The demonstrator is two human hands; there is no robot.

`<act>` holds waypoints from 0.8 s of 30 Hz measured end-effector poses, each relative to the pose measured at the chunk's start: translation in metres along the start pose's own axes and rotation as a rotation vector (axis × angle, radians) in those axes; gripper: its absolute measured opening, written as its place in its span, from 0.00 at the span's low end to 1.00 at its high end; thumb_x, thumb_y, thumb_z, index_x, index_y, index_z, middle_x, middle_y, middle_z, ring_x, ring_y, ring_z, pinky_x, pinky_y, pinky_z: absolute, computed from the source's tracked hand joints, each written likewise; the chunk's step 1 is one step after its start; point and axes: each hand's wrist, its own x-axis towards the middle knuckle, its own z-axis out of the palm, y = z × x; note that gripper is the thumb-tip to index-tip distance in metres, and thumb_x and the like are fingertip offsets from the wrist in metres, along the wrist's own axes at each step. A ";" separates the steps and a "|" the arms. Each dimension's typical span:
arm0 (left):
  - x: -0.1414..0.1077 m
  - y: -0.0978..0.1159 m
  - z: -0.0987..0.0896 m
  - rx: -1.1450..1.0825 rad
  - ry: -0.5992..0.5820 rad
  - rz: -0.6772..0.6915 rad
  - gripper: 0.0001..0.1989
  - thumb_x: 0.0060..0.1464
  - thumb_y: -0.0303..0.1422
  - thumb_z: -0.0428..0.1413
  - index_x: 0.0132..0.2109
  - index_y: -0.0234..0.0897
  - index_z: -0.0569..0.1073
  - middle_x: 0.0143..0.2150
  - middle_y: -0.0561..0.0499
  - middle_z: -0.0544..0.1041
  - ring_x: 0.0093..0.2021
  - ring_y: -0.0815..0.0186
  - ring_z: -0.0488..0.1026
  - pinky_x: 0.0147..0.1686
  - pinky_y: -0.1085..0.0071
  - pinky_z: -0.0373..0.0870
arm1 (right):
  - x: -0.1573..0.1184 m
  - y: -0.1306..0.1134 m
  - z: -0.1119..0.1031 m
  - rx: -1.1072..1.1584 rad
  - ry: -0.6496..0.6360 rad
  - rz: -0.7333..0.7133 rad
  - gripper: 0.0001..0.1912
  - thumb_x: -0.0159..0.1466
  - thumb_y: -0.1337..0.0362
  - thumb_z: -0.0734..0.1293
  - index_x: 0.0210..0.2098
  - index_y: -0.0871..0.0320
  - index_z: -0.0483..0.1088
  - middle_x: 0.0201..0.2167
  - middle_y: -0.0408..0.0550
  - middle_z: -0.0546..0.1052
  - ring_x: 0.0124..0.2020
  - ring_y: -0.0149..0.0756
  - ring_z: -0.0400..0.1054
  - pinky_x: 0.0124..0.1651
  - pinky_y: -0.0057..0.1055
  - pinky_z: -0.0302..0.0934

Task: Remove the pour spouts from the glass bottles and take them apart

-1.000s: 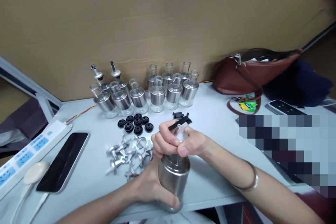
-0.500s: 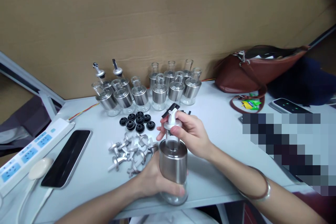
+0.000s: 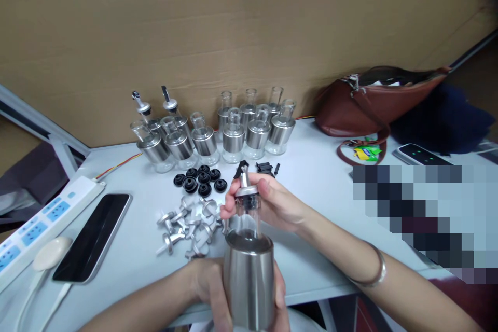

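Observation:
A glass bottle with a steel sleeve [image 3: 250, 280] is close to me, past the table's front edge. My left hand [image 3: 213, 290] wraps round its sleeve from both sides. On the bottle's glass neck sits a silver pour spout [image 3: 247, 190] with a black flap and a black stopper. My right hand [image 3: 274, 198] is closed round the spout's collar, thumb on the near right and fingers behind at the left. Beyond the hands lie loose silver spout tops [image 3: 194, 225], black rubber stoppers [image 3: 204, 177] and small black flaps [image 3: 265, 167].
Several steel-sleeved bottles [image 3: 233, 140] stand at the back by the cardboard wall, two at the left fitted with spouts. A phone [image 3: 93, 238] and a power strip [image 3: 42, 223] are at the left. A brown bag [image 3: 342, 109] lies back right, near a dark device [image 3: 422, 154].
The bottle has come nearer to me and lower in view, its neck leaning away. My right hand has shifted round the spout, and the black flap points more upward.

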 end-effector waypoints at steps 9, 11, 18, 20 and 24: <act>-0.002 0.010 0.005 0.171 0.107 0.018 0.35 0.27 0.33 0.72 0.45 0.40 0.65 0.40 0.53 0.72 0.42 0.63 0.72 0.50 0.59 0.63 | 0.001 0.007 0.011 0.136 0.005 0.087 0.23 0.57 0.46 0.69 0.36 0.63 0.70 0.31 0.46 0.78 0.33 0.33 0.77 0.40 0.28 0.69; -0.001 0.008 0.007 0.160 0.149 0.011 0.36 0.25 0.33 0.72 0.45 0.40 0.65 0.40 0.52 0.72 0.41 0.64 0.72 0.46 0.61 0.63 | 0.001 0.007 0.011 0.127 0.036 0.111 0.24 0.58 0.46 0.68 0.37 0.63 0.69 0.29 0.45 0.77 0.29 0.32 0.76 0.33 0.26 0.69; 0.001 0.009 0.008 0.080 0.177 -0.029 0.36 0.22 0.31 0.72 0.43 0.39 0.66 0.38 0.53 0.73 0.40 0.65 0.71 0.44 0.63 0.63 | 0.000 0.006 0.008 0.058 0.088 0.100 0.23 0.59 0.46 0.67 0.37 0.62 0.67 0.28 0.43 0.74 0.25 0.30 0.75 0.29 0.25 0.69; 0.001 0.010 0.007 0.032 0.195 -0.033 0.37 0.20 0.28 0.73 0.42 0.39 0.67 0.37 0.53 0.74 0.39 0.66 0.71 0.43 0.65 0.62 | 0.001 0.005 0.009 0.048 0.093 0.051 0.21 0.59 0.48 0.68 0.38 0.61 0.68 0.31 0.43 0.74 0.25 0.29 0.74 0.28 0.24 0.69; 0.001 0.010 0.006 -0.102 0.229 0.015 0.37 0.20 0.22 0.71 0.42 0.38 0.68 0.37 0.53 0.76 0.38 0.68 0.71 0.40 0.69 0.63 | 0.002 0.007 0.010 0.029 0.142 -0.049 0.19 0.59 0.49 0.68 0.40 0.59 0.68 0.36 0.43 0.74 0.24 0.26 0.73 0.27 0.23 0.69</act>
